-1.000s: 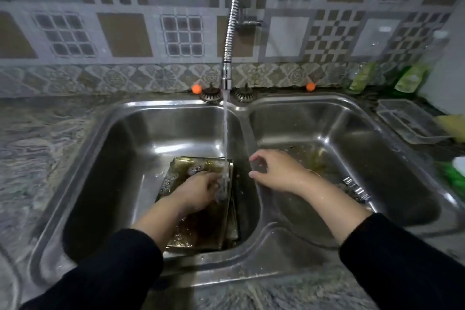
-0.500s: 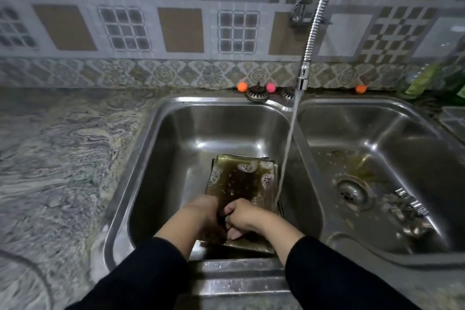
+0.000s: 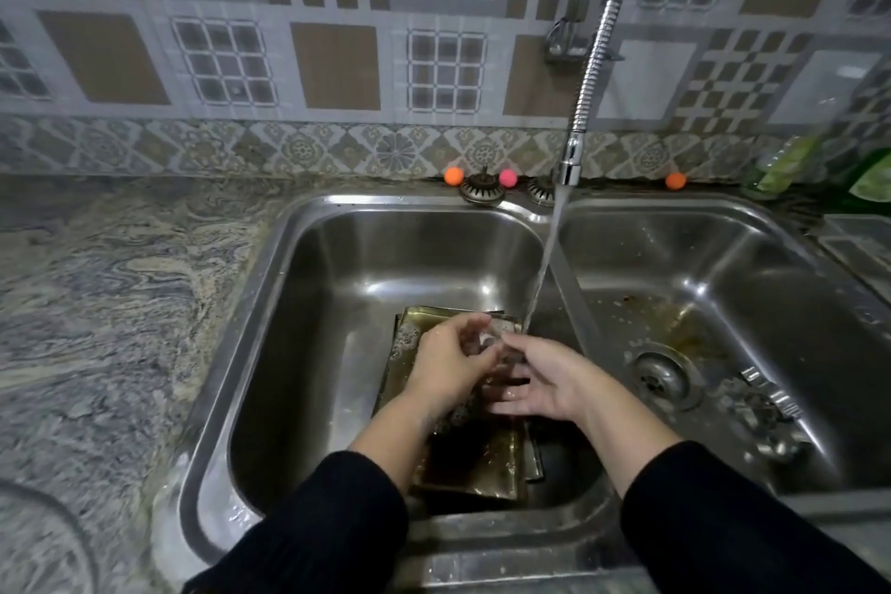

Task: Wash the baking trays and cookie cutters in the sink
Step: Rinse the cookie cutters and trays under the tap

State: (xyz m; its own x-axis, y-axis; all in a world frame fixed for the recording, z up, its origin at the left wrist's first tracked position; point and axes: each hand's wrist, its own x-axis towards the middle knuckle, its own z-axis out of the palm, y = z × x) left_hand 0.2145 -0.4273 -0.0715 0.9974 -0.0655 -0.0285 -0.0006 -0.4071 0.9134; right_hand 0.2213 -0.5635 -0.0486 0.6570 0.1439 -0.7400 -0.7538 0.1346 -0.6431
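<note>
Stacked brownish baking trays (image 3: 482,468) lie soapy in the left sink basin (image 3: 337,304). Above them my left hand (image 3: 446,364) has its fingers curled and pinches a small shiny metal piece (image 3: 492,337), too blurred to name. My right hand (image 3: 547,383) is against it from the right, fingers stretched out underneath and thumb up by the piece. The tap's water stream (image 3: 542,275) falls just right of the hands onto the trays' far corner. Several metal cookie cutters (image 3: 766,410) lie in the right basin (image 3: 795,294) beside the drain (image 3: 663,376).
A flexible spring faucet (image 3: 595,63) hangs over the divider. Two strainer plugs (image 3: 482,189) and small orange and pink balls sit on the back rim. Green bottles (image 3: 781,169) and a clear container (image 3: 858,241) stand at the right. Marbled counter (image 3: 111,304) spreads left.
Both hands have lifted from the trays' near edge and moved up toward the water stream, now holding a small shiny piece between them. The view has shifted slightly.
</note>
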